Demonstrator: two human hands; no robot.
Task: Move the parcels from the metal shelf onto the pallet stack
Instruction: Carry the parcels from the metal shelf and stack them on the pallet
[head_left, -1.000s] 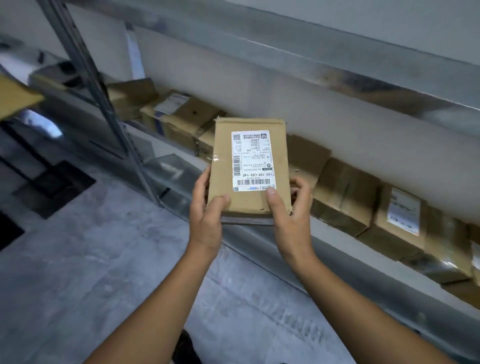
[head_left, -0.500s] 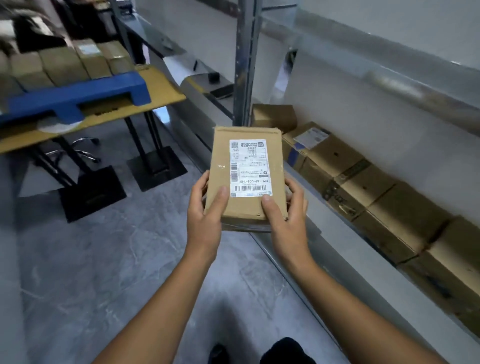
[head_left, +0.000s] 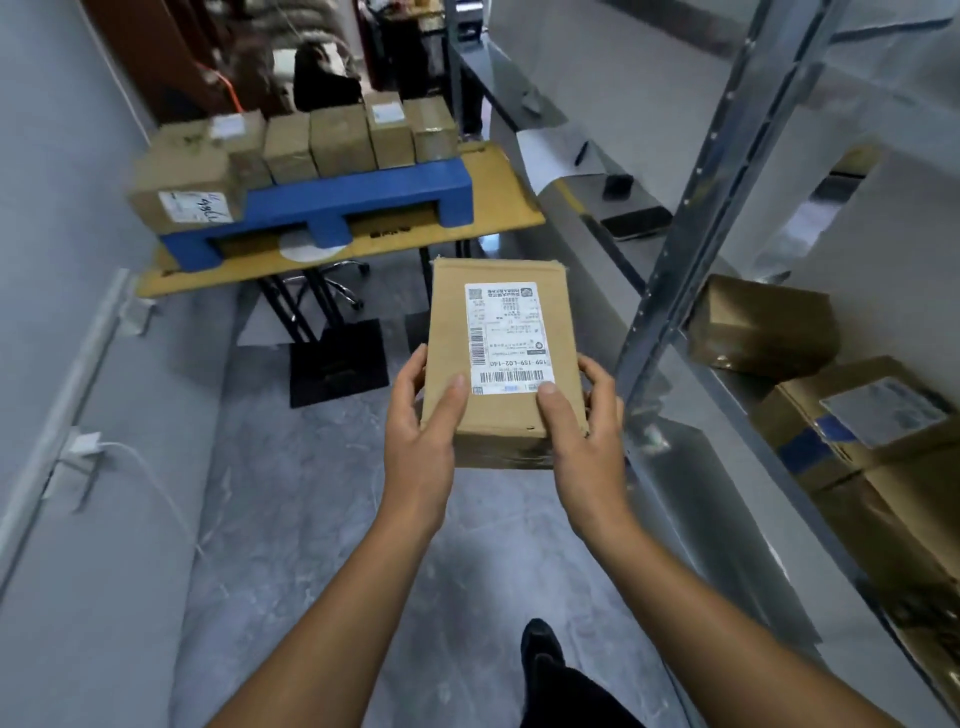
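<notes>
I am holding a flat brown parcel (head_left: 452, 332) out in front of me, above the grey floor (head_left: 291, 493) and apart from the metal shelf (head_left: 727, 374). My left hand (head_left: 421, 441) is gripping its near left corner, with the thumb lying on top and the fingers curling round the side edge. My right hand (head_left: 587, 447) is gripping the near right corner the same way, and its thumb is pressing on the lower corner of the white label (head_left: 506, 332). The label is facing up, with its barcode end toward me.

The shelf is standing to my right, with its upright post (head_left: 675, 270) just beside the parcel, and cardboard boxes (head_left: 763, 332) are sitting on its lower level.

Ahead and to my left a blue pallet (head_left: 363, 200) is resting on a yellow tabletop (head_left: 498, 208). A row of brown parcels (head_left: 340, 140) is standing on it, with one bigger box (head_left: 182, 182) sitting at its left front corner. The pallet is lying well apart from the parcel I am holding. The toe of my dark shoe (head_left: 540, 644) is showing below my arms.
</notes>
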